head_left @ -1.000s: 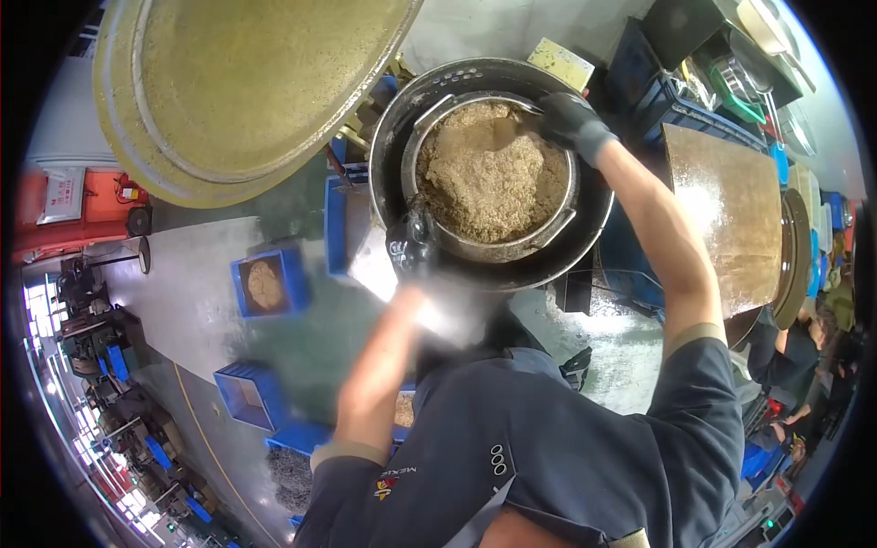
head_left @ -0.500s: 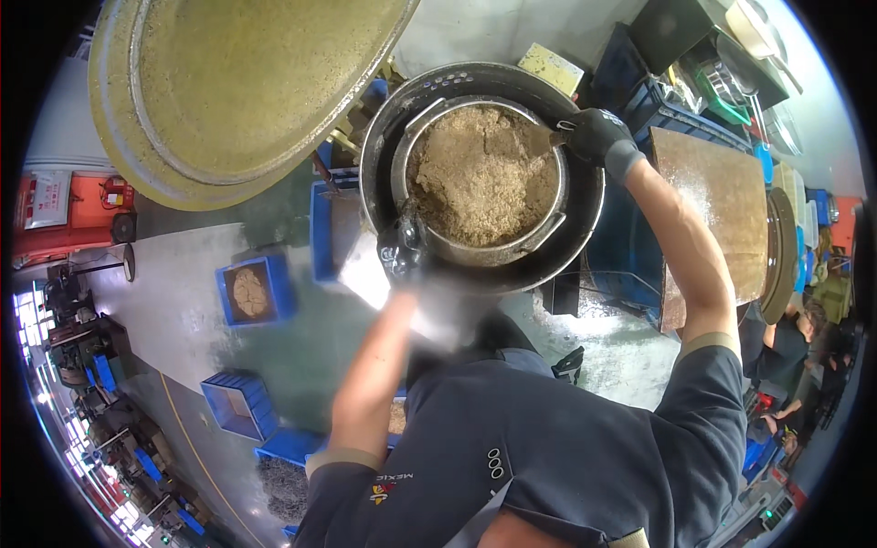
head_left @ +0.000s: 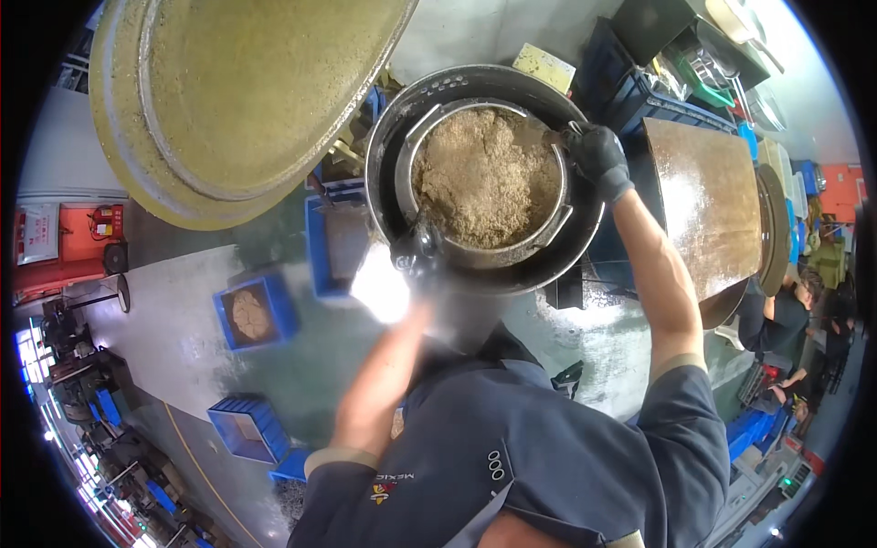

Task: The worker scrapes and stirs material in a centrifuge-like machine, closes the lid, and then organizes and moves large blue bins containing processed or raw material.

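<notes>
A metal pot [head_left: 410,151] with side handles sits inside a larger dark round basin [head_left: 382,137]. The pot is filled with a heap of coarse brown, grainy material [head_left: 489,178]. Wearing a black glove, my left hand [head_left: 418,251] is closed over the pot's near-left rim; its fingertips are partly hidden. My right hand [head_left: 597,157], gloved too, is closed around a tool at the pot's right edge. Of that tool, a dark flat part [head_left: 551,137] and a metal loop show; its exact kind is unclear.
A large yellowish round lid-like disc [head_left: 265,82] fills the upper left. Blue bins [head_left: 247,426] stand on the floor at left, one holding a pale lump [head_left: 249,315]. A brown board [head_left: 699,205] lies right of the basin. Other people [head_left: 776,315] are at far right.
My right hand has lowered slightly at the pot's right edge, and less of the tool's flat part shows. My left hand stays at the rim. The whole view has shifted a little.
</notes>
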`<action>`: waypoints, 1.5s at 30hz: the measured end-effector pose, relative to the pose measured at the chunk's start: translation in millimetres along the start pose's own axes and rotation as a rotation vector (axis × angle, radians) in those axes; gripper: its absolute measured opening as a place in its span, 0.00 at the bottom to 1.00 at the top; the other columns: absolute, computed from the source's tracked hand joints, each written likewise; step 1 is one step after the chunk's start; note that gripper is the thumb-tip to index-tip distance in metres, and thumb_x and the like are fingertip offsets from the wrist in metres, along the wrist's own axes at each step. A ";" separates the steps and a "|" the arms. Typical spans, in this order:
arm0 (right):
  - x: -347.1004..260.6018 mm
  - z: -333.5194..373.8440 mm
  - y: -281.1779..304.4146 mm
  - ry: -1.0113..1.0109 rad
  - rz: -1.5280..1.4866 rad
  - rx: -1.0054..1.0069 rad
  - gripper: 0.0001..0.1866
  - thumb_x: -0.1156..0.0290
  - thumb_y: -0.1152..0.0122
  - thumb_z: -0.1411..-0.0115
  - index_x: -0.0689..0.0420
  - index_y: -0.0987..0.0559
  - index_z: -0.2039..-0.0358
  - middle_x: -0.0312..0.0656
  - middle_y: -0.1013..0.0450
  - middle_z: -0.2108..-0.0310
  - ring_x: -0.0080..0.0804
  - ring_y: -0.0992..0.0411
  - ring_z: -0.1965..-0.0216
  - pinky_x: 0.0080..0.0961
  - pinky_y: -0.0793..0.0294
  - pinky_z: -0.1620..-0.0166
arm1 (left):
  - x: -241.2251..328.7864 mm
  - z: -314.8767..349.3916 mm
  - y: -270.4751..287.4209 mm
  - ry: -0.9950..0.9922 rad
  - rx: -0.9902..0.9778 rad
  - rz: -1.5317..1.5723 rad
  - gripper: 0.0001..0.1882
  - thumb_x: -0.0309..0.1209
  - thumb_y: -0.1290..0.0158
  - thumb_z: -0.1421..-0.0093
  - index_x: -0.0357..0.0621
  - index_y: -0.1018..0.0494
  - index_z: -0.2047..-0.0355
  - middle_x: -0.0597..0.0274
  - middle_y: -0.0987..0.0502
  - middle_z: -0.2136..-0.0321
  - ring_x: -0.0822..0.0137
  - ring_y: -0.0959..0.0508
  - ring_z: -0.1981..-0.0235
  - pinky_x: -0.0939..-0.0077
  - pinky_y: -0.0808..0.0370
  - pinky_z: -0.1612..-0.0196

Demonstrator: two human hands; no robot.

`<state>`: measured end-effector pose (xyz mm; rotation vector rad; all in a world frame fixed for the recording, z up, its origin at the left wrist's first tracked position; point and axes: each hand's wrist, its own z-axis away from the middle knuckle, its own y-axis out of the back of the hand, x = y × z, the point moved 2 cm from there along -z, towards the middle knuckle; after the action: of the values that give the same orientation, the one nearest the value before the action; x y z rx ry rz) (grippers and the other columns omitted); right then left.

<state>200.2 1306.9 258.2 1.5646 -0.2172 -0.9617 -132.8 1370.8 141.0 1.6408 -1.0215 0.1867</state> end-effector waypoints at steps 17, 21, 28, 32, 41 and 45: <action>-73.7 -32.8 -32.3 -0.201 -0.408 -0.274 0.11 0.61 0.45 0.43 0.46 0.19 0.62 0.42 0.25 0.77 0.26 0.27 0.77 0.28 0.26 0.71 | 49.4 -34.8 37.6 0.211 -0.234 0.348 0.18 0.31 0.52 0.44 0.47 0.29 0.52 0.48 0.23 0.66 0.49 0.24 0.66 0.59 0.28 0.61; -81.6 -57.2 -114.9 -0.164 0.051 -0.222 0.17 0.63 0.50 0.44 0.48 0.24 0.54 0.49 0.26 0.62 0.40 0.25 0.59 0.33 0.27 0.56 | 17.1 -17.0 -4.3 -0.050 -0.058 0.070 0.18 0.30 0.52 0.45 0.47 0.29 0.52 0.48 0.23 0.68 0.48 0.24 0.67 0.58 0.28 0.62; -59.9 -1.6 -149.8 0.211 -0.009 -0.574 0.16 0.64 0.56 0.39 0.50 0.25 0.54 0.42 0.25 0.58 0.41 0.27 0.56 0.32 0.30 0.56 | 42.9 -29.5 25.7 -0.115 -0.186 -0.035 0.17 0.31 0.53 0.43 0.47 0.30 0.52 0.47 0.24 0.66 0.48 0.25 0.65 0.57 0.29 0.60; -95.1 -2.3 -109.1 0.189 -0.009 -0.660 0.15 0.58 0.46 0.43 0.53 0.22 0.61 0.46 0.24 0.64 0.44 0.26 0.60 0.37 0.29 0.58 | 36.6 -28.9 27.9 -0.009 -0.154 0.015 0.18 0.30 0.53 0.43 0.48 0.30 0.52 0.49 0.23 0.66 0.49 0.24 0.65 0.59 0.29 0.60; -48.4 -33.7 -177.1 0.593 0.600 -0.454 0.16 0.60 0.48 0.43 0.59 0.21 0.64 0.51 0.25 0.62 0.42 0.25 0.63 0.36 0.26 0.59 | 20.3 -2.6 -8.4 -0.226 -0.042 -0.078 0.18 0.30 0.53 0.44 0.47 0.30 0.52 0.48 0.24 0.67 0.47 0.25 0.66 0.57 0.29 0.62; -85.5 -16.9 -120.4 0.427 0.145 -0.567 0.11 0.61 0.48 0.43 0.49 0.20 0.66 0.44 0.23 0.64 0.37 0.25 0.62 0.36 0.29 0.57 | -6.6 -3.5 6.0 -0.038 0.026 0.017 0.16 0.31 0.53 0.43 0.46 0.29 0.53 0.46 0.24 0.68 0.46 0.25 0.67 0.57 0.29 0.63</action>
<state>112.0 1403.9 188.0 1.1691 0.2264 -0.4942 -139.7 1377.4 142.5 1.6653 -1.0660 0.1808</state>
